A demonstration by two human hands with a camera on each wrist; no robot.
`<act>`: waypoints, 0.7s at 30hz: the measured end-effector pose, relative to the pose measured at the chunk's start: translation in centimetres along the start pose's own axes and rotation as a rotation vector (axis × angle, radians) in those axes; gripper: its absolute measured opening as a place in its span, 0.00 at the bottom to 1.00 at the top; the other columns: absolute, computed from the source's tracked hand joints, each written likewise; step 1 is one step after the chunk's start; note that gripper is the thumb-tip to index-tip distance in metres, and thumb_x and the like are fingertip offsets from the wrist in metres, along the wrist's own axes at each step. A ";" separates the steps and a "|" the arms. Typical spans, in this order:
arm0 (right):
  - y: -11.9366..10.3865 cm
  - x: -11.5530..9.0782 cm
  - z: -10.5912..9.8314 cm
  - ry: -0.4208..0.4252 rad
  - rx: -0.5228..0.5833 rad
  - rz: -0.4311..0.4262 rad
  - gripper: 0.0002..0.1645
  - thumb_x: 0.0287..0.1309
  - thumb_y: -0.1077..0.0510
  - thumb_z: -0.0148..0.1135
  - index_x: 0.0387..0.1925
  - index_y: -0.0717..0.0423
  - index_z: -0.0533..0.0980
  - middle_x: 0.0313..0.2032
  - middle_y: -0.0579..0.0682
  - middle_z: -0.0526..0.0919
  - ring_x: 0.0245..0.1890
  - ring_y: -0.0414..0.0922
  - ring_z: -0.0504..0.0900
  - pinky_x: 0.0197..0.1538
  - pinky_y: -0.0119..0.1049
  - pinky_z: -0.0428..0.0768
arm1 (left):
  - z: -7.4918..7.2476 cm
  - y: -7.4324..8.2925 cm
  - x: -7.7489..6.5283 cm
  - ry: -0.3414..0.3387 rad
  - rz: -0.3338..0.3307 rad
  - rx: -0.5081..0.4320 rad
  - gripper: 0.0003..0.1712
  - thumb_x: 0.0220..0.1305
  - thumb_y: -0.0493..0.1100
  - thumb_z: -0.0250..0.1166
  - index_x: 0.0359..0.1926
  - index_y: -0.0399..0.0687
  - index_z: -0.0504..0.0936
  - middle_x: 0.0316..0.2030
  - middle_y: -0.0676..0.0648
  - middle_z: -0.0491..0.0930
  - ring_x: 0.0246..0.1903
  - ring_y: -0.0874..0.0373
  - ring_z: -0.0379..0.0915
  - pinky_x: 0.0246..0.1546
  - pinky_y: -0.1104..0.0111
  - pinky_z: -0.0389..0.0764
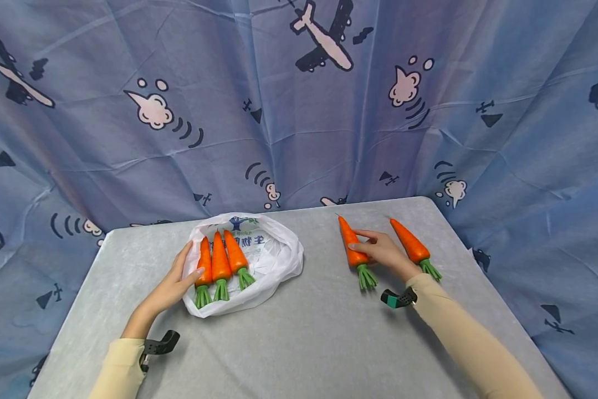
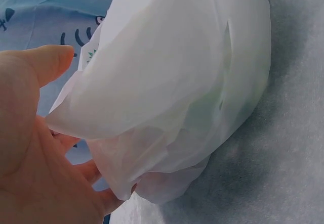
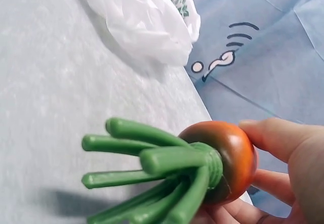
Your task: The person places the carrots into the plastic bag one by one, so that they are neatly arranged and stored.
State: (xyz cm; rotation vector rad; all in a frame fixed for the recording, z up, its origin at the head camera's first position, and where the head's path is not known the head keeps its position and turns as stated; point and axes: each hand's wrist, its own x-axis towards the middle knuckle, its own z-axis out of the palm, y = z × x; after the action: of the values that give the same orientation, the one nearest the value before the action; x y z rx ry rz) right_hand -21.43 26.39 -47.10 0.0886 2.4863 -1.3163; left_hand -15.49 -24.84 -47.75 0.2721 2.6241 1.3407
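A white plastic bag lies spread open on the table's left half, with three orange carrots side by side in it, green stem stubs toward me. My left hand holds the bag's left rim, thumb inside over the leftmost carrot and fingers along the outer side. In the left wrist view the bag's wall hides the carrots. On the right, my right hand grips another carrot at its thick end between thumb and fingers; its tip points away from me. One more carrot lies just right of that hand.
A grey-white table bears everything, its far edge close behind the bag and carrots. Behind it hangs a blue curtain printed with planes and clouds. Dark bands sit on both wrists over pale sleeves.
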 end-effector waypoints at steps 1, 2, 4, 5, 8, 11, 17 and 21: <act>-0.2 0.0 0.1 -0.007 0.004 -0.001 0.42 0.59 0.39 0.67 0.71 0.46 0.67 0.43 0.55 0.79 0.34 0.42 0.77 0.38 0.32 0.83 | 0.0 0.0 0.0 -0.001 -0.001 0.000 0.51 0.72 0.49 0.57 0.79 0.51 0.31 0.78 0.31 0.33 0.76 0.28 0.31 0.69 0.29 0.42; -0.4 0.0 0.2 -0.015 0.011 -0.003 0.42 0.59 0.40 0.67 0.71 0.46 0.67 0.42 0.55 0.79 0.34 0.42 0.77 0.38 0.33 0.83 | 0.0 0.0 0.0 -0.003 -0.003 0.000 0.51 0.72 0.49 0.57 0.79 0.51 0.31 0.78 0.31 0.33 0.76 0.28 0.31 0.69 0.29 0.42; -0.8 0.0 0.5 -0.025 0.028 -0.002 0.42 0.59 0.40 0.67 0.71 0.46 0.66 0.41 0.55 0.79 0.33 0.42 0.77 0.38 0.34 0.84 | 0.0 0.0 0.0 -0.005 -0.005 0.000 0.51 0.72 0.49 0.57 0.79 0.51 0.31 0.78 0.31 0.33 0.76 0.28 0.31 0.68 0.29 0.42; -0.9 0.0 0.6 -0.026 0.034 0.003 0.41 0.59 0.41 0.67 0.71 0.45 0.66 0.41 0.54 0.78 0.33 0.42 0.77 0.38 0.34 0.84 | 0.0 0.0 0.0 -0.006 -0.006 0.001 0.51 0.73 0.49 0.57 0.79 0.51 0.31 0.78 0.31 0.32 0.76 0.28 0.31 0.68 0.28 0.42; -1.3 0.1 1.0 -0.031 0.047 0.005 0.42 0.59 0.41 0.67 0.72 0.45 0.66 0.41 0.54 0.78 0.33 0.42 0.77 0.38 0.34 0.84 | 0.0 0.0 0.0 -0.006 -0.006 -0.001 0.50 0.73 0.49 0.57 0.79 0.51 0.31 0.78 0.31 0.33 0.76 0.28 0.31 0.68 0.29 0.42; -1.7 0.3 1.4 -0.040 0.059 0.004 0.42 0.58 0.41 0.68 0.72 0.45 0.66 0.41 0.54 0.78 0.33 0.41 0.77 0.38 0.34 0.84 | 0.0 0.1 0.0 -0.006 -0.007 -0.001 0.50 0.73 0.49 0.57 0.79 0.51 0.31 0.78 0.31 0.33 0.76 0.28 0.31 0.69 0.29 0.42; -2.8 0.5 2.2 -0.061 0.081 -0.012 0.42 0.58 0.41 0.68 0.72 0.43 0.66 0.41 0.54 0.78 0.33 0.42 0.77 0.38 0.35 0.85 | 0.0 0.3 0.0 -0.006 -0.004 0.003 0.50 0.73 0.50 0.56 0.79 0.51 0.32 0.78 0.31 0.33 0.76 0.29 0.30 0.69 0.29 0.41; -3.7 0.5 2.7 -0.063 0.100 -0.026 0.41 0.58 0.42 0.69 0.71 0.44 0.67 0.39 0.53 0.78 0.33 0.42 0.76 0.36 0.32 0.83 | 0.0 0.3 0.1 -0.007 0.004 0.004 0.50 0.73 0.50 0.56 0.79 0.51 0.32 0.78 0.31 0.33 0.76 0.29 0.30 0.69 0.29 0.41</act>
State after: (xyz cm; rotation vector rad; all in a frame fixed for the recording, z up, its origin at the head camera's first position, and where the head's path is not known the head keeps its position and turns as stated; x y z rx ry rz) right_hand -21.99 22.00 -45.73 0.0375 2.3775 -1.4312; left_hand -15.54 -24.69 -47.48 0.2814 2.6219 1.3339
